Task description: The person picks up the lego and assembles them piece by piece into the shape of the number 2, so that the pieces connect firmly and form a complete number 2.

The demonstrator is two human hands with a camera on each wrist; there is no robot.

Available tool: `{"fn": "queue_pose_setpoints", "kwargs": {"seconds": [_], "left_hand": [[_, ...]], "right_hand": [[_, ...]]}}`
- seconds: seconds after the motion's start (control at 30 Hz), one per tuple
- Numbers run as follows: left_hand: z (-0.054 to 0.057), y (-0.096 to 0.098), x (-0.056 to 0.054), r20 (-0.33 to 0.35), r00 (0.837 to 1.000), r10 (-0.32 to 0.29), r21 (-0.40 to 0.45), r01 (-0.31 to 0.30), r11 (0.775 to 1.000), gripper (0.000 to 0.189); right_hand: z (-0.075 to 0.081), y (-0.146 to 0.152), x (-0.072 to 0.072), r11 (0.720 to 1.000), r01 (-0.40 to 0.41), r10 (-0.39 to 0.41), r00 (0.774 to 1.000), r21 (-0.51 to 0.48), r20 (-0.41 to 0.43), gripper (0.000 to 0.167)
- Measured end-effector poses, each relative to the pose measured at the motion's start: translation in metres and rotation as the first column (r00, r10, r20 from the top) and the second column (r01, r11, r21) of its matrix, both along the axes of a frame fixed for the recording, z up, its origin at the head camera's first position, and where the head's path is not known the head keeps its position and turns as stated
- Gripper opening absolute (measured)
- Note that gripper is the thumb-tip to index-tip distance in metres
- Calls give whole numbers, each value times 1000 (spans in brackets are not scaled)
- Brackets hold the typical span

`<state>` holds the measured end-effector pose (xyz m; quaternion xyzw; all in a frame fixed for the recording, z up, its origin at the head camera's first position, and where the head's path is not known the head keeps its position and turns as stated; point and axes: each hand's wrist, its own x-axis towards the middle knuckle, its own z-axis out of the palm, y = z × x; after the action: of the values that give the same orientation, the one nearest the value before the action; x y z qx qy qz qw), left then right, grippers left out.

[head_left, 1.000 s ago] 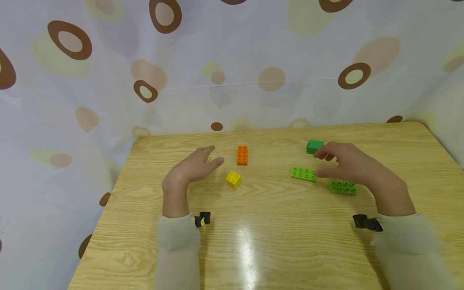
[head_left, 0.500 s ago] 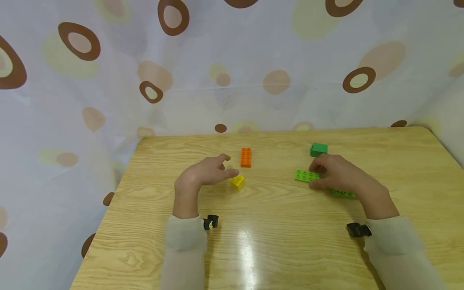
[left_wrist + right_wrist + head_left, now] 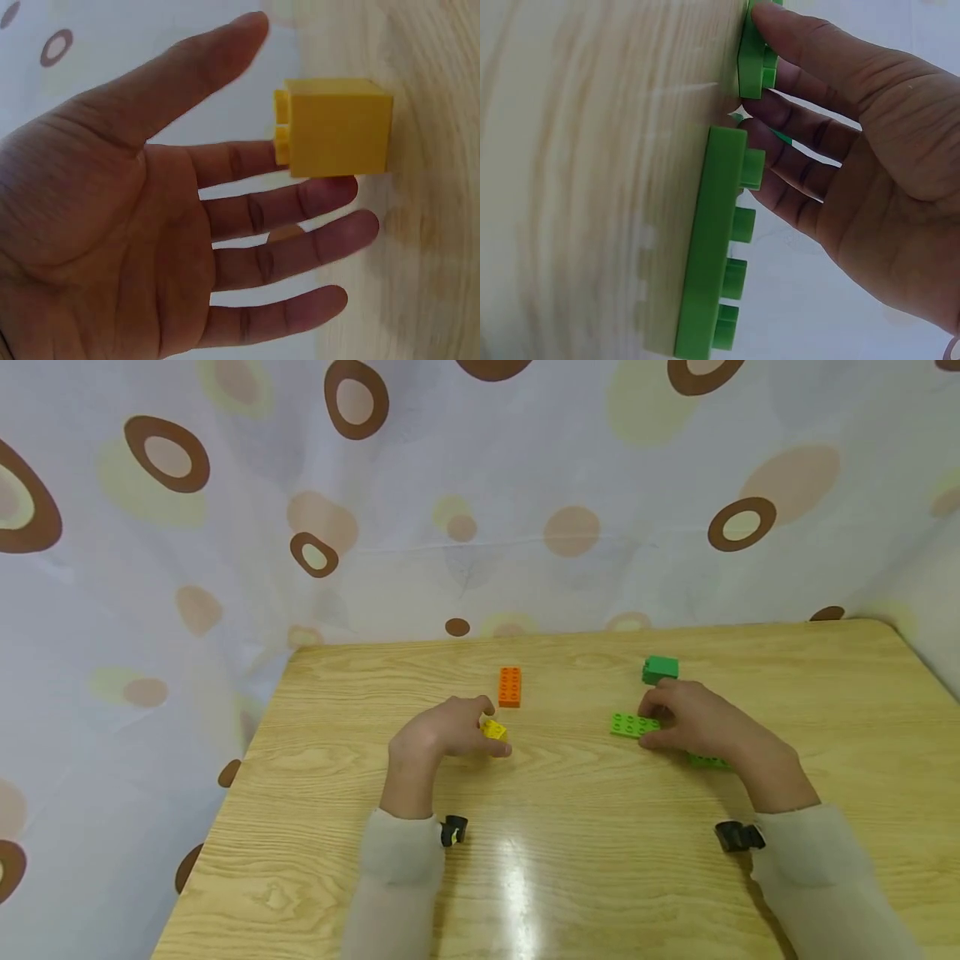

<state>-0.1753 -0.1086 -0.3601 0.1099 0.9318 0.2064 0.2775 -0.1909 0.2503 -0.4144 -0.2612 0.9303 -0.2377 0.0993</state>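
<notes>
In the head view my left hand point(image 3: 442, 728) is around a small yellow brick point(image 3: 494, 732) with studs on top. The left wrist view shows its fingers nearly straight behind the yellow brick point(image 3: 337, 129), the thumb apart from it. My right hand point(image 3: 693, 718) pinches the right end of a flat light green brick point(image 3: 628, 725), thumb on the near side and fingers on the far side. Partly hidden beneath that hand in the head view lies another flat green brick point(image 3: 708, 762); the right wrist view shows this green brick point(image 3: 712, 247) on the table, studs up.
An orange brick point(image 3: 510, 687) lies beyond the yellow one. Farther back, past the right hand, is a dark green brick point(image 3: 660, 670) with its studs facing left. The wooden table point(image 3: 585, 860) meets a spotted curtain point(image 3: 517, 577) along its back edge.
My left hand has moved right and come around the yellow brick. The right hand has come down and left to the light green brick, its fingers closing on the end.
</notes>
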Motion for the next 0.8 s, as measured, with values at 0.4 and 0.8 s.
{"fn": "queue_pose_setpoints", "kwargs": {"seconds": [0.4,0.8], "left_hand": [[-7,12,-3,-118,989,-94,59,101,993,33],[-23,60,-8,-275,922,-274,209,335,919,25]], "right_hand": [[-2,-16,5,994,-79,80,997,-77,7,28],[2,-43,9,987,-125,132,989,-98,65,24]]}}
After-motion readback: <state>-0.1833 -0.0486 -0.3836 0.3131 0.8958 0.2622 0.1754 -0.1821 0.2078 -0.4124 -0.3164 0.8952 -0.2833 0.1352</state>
